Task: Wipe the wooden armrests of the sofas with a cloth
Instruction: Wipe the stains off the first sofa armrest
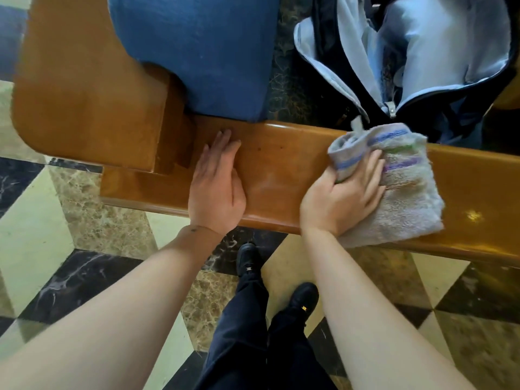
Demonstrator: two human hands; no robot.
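Armrest (281,164) wood runs left to right across my view, glossy and amber, with the blue cushion (202,52) behind its left part and an open bag (408,60) behind its right. My left hand (216,187) lies flat on the wood, fingers straight and close together, bracing and holding nothing. My right hand (342,198) presses the cloth (405,192) onto the top of the armrest, right of centre; its fingers (371,167) are spread over the bunched, striped near-left part, and the thumb seems tucked against a fold, though I cannot tell how firmly it pinches. Most of the towel lies beyond and to the right of those fingers, its lower edge hanging just past the front lip. To do this stroke well, I judge I should keep the palm flat and heavy, drag along the grain in long overlapping passes, and cover the rounded front edge as well as the top. I would also gather the loose part under the hand, since a trailing flap wipes nothing and could catch on the bag behind.
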